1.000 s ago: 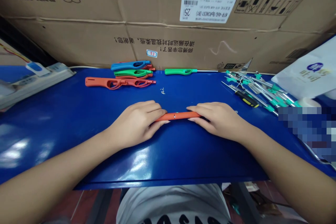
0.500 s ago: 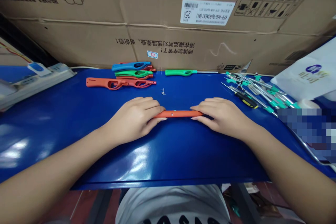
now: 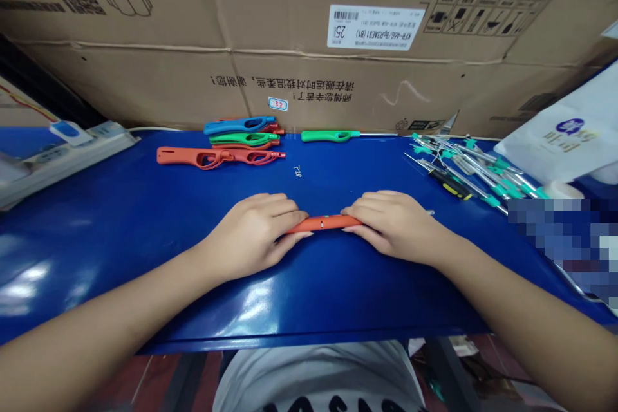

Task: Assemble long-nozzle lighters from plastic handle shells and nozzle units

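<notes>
Both my hands press on an orange lighter body that lies flat on the blue table. My left hand covers its left end, fingers curled over it. My right hand covers its right end the same way. Only the short middle stretch of the orange body shows between my fingers.
Orange, green and blue lighter shells lie stacked at the back, with one green lighter beside them. A heap of metal rods with green tips sits at the right. Cardboard boxes wall the back. A power strip lies left.
My hands have slid closer together along the orange body, so less of it shows between them.
</notes>
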Action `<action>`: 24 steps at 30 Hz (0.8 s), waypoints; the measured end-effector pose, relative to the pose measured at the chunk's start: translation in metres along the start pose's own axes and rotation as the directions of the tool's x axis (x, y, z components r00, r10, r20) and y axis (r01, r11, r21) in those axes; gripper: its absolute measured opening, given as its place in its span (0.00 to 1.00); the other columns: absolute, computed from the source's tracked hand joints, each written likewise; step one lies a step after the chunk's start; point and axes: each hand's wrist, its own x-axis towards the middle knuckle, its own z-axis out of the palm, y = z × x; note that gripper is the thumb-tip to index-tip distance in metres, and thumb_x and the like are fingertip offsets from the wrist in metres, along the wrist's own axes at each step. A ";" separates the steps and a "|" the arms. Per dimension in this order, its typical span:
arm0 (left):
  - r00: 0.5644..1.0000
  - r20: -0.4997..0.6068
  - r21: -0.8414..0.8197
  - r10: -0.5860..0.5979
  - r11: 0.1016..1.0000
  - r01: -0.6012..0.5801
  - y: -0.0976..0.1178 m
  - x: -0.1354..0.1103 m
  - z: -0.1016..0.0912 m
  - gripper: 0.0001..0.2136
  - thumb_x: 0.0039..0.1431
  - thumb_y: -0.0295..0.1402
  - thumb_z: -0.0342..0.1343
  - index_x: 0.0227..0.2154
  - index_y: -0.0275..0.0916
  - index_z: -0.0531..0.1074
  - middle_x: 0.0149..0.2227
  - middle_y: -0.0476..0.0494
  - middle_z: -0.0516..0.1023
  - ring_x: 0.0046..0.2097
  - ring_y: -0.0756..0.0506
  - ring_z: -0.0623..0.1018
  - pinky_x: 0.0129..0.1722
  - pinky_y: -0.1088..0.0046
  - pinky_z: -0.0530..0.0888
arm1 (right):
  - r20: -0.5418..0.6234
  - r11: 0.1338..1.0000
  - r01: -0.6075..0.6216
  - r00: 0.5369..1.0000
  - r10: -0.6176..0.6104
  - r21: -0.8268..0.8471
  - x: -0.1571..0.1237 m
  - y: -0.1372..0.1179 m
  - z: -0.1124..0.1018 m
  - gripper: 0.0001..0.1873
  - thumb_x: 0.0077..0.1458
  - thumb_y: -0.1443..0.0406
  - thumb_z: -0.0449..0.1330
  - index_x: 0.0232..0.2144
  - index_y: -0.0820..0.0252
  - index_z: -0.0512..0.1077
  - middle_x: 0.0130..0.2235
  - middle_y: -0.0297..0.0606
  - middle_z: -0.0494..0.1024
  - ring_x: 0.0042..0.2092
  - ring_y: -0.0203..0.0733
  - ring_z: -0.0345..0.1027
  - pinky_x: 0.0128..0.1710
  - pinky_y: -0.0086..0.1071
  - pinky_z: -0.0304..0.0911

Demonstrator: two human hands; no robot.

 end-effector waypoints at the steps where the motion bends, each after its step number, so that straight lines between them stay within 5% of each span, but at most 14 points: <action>1: 1.000 0.002 0.002 0.003 1.000 -0.003 0.003 0.000 0.001 0.12 0.72 0.38 0.51 0.43 0.37 0.78 0.35 0.44 0.80 0.36 0.45 0.77 0.37 0.68 0.70 | 0.000 1.000 0.009 1.000 -0.009 0.011 -0.001 -0.001 -0.001 0.18 0.71 0.59 0.50 0.41 0.63 0.77 0.37 0.42 0.81 0.38 0.44 0.73 0.38 0.36 0.62; 8: 0.997 0.024 -0.012 -0.080 0.997 0.080 0.012 0.000 0.005 0.12 0.72 0.36 0.49 0.48 0.36 0.74 0.41 0.43 0.79 0.39 0.45 0.78 0.38 0.70 0.73 | -0.056 0.999 -0.013 0.998 0.011 -0.042 -0.003 -0.007 -0.004 0.18 0.71 0.59 0.50 0.38 0.61 0.76 0.33 0.39 0.80 0.33 0.41 0.70 0.34 0.35 0.58; 14: 0.996 0.068 0.010 -0.055 0.998 0.054 0.002 0.001 0.010 0.14 0.74 0.40 0.47 0.51 0.40 0.74 0.40 0.46 0.79 0.41 0.46 0.79 0.39 0.72 0.74 | 0.048 0.993 0.028 0.999 -0.023 -0.117 0.002 -0.004 -0.005 0.18 0.70 0.54 0.52 0.44 0.59 0.77 0.38 0.41 0.82 0.41 0.46 0.68 0.39 0.39 0.56; 24: 0.988 -0.117 0.104 -0.099 0.988 0.112 -0.022 0.000 -0.013 0.14 0.73 0.40 0.49 0.48 0.38 0.75 0.44 0.43 0.81 0.43 0.43 0.81 0.39 0.70 0.74 | -0.149 0.933 -0.279 0.957 0.250 -0.227 -0.006 0.030 -0.018 0.20 0.64 0.60 0.59 0.55 0.63 0.71 0.51 0.49 0.79 0.52 0.58 0.68 0.51 0.50 0.58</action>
